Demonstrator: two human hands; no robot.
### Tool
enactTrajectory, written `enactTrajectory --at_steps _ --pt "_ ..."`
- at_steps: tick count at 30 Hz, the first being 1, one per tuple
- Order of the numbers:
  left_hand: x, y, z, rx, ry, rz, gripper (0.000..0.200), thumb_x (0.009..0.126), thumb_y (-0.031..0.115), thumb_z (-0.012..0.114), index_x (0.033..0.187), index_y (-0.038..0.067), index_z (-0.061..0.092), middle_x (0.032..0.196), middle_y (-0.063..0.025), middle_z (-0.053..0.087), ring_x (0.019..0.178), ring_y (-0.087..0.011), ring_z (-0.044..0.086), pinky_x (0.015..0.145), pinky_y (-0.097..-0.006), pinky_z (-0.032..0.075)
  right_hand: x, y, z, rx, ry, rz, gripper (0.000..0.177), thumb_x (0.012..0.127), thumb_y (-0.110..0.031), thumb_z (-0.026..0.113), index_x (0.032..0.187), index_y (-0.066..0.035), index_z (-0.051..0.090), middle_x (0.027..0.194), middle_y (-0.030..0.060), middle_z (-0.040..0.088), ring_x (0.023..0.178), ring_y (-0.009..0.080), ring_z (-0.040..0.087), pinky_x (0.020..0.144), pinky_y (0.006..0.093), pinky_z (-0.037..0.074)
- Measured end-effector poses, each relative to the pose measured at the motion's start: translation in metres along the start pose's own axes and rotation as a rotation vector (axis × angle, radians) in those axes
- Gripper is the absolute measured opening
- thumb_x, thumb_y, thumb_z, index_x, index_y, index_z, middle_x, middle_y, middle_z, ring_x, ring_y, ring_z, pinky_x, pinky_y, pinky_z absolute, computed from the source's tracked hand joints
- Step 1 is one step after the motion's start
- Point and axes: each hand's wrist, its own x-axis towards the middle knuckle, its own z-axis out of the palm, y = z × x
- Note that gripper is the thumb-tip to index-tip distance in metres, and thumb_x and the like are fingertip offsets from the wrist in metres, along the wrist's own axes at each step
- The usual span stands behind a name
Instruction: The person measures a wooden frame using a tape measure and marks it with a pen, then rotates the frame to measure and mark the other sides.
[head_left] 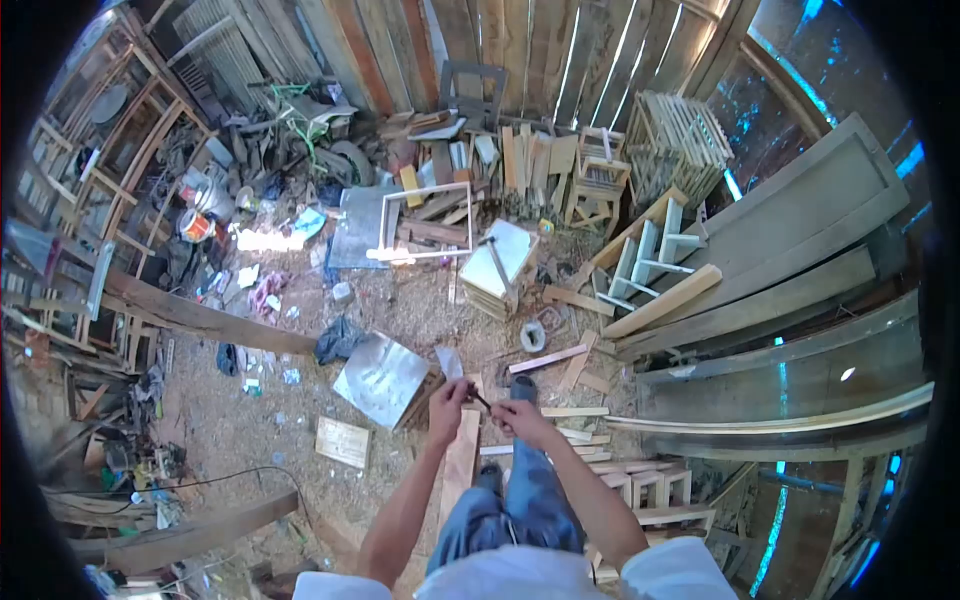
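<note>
My left hand (450,408) and my right hand (517,415) are close together in front of my knees, fingers closed. A short, dark, thin stick-like object (482,402) spans the gap between them, one end at each hand's fingers; I cannot tell its exact kind. Just beyond my left fingers shows a pale grey flat piece (448,362). Below the hands, a long wooden board (460,455) runs beside my legs. Left of them, a square silvery sheet (382,380) lies on top of a block.
A hammer (499,266) rests on a pale-topped stack (488,296). Ahead lies a white frame (425,188). Wooden pieces (548,360) and a small white container (533,337) are scattered on the ground. Long boards (790,300) lean at right; a beam (200,320) crosses at left.
</note>
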Motion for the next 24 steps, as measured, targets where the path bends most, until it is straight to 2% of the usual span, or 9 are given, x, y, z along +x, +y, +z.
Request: enactTrajectory --at_steps 1,3,4,5,8,11,15,19,24 --pt "0.018 0.002 0.001 0.013 -0.033 0.054 0.024 0.091 0.023 0.05 0.096 0.001 0.058 0.085 -0.0055 0.06 0.074 -0.0118 0.057 0.065 -0.0263 0.048 0.009 -0.005 -0.007 0.005 -0.003 0.008 0.02 0.091 -0.02 0.05 0.086 -0.002 0.058 0.064 -0.0031 0.048 0.052 0.0048 0.042 0.046 0.0196 0.033" --pt "0.06 0.012 0.01 -0.128 -0.046 0.02 0.024 0.091 0.023 0.05 0.096 0.001 0.058 0.086 -0.0052 0.06 0.075 -0.0112 0.056 0.066 -0.024 0.047 0.04 -0.029 -0.029 0.382 -0.202 0.187 0.018 0.091 -0.02 0.05 0.087 -0.003 0.057 0.067 -0.0004 0.049 0.053 0.0065 0.042 0.046 0.0203 0.034" --pt "0.076 0.021 0.011 -0.076 -0.005 0.017 0.024 0.091 0.023 0.05 0.095 0.001 0.058 0.087 -0.0051 0.06 0.074 -0.0109 0.056 0.065 -0.0233 0.046 0.05 -0.037 -0.035 0.192 -0.069 0.131 0.017 0.09 -0.019 0.051 0.092 -0.004 0.057 0.068 -0.0007 0.049 0.053 0.0066 0.042 0.046 0.0194 0.034" --pt "0.078 0.023 0.015 -0.031 0.039 0.0 0.024 0.091 0.023 0.051 0.095 0.001 0.058 0.087 -0.0051 0.06 0.074 -0.0105 0.056 0.064 -0.0225 0.046 0.068 -0.038 -0.047 0.271 -0.196 0.115 0.018 0.089 -0.019 0.052 0.098 -0.003 0.057 0.069 -0.0002 0.052 0.055 0.0067 0.045 0.048 0.0201 0.037" --pt "0.116 0.062 0.042 -0.176 0.056 -0.054 0.025 0.09 0.024 0.053 0.098 0.001 0.059 0.086 -0.0048 0.061 0.074 -0.0109 0.057 0.064 -0.0231 0.045 0.071 -0.102 -0.053 0.006 -0.108 -0.019 0.023 0.089 -0.019 0.054 0.104 -0.003 0.056 0.073 0.001 0.057 0.058 0.0066 0.049 0.052 0.0202 0.04" --pt "0.145 0.087 0.052 -0.208 0.11 -0.022 0.027 0.088 0.026 0.056 0.1 0.002 0.059 0.085 -0.0048 0.061 0.075 -0.0109 0.058 0.063 -0.0238 0.045 0.087 -0.153 -0.061 0.062 -0.027 -0.103 0.024 0.088 -0.02 0.056 0.103 -0.003 0.057 0.077 0.0023 0.059 0.06 0.0067 0.051 0.056 0.0204 0.043" --pt "0.183 0.112 0.05 -0.267 0.176 -0.032 0.027 0.085 0.023 0.06 0.101 0.002 0.059 0.083 -0.0036 0.061 0.072 -0.0106 0.058 0.061 -0.0222 0.045 0.129 -0.18 -0.068 0.368 0.078 -0.159 0.022 0.086 -0.02 0.059 0.103 -0.005 0.058 0.08 0.0029 0.06 0.064 0.008 0.054 0.058 0.0211 0.044" --pt "0.225 0.133 0.034 -0.065 -0.011 -0.017 0.021 0.084 0.021 0.062 0.097 0.005 0.061 0.082 -0.0006 0.062 0.072 -0.0078 0.057 0.061 -0.0207 0.044 0.179 -0.204 -0.057 0.419 0.182 -0.208 0.02 0.085 -0.02 0.059 0.1 -0.007 0.057 0.072 -0.0015 0.055 0.061 0.0064 0.05 0.053 0.0213 0.04" --pt "0.313 0.148 0.008 0.116 -0.31 -0.049 0.022 0.082 0.023 0.064 0.094 0.004 0.062 0.076 0.0009 0.06 0.067 -0.0059 0.054 0.056 -0.0201 0.04 0.265 -0.217 -0.063 0.073 0.343 -0.216 0.021 0.086 -0.025 0.058 0.095 -0.006 0.061 0.066 -0.0047 0.049 0.055 0.0046 0.043 0.048 0.0196 0.035"
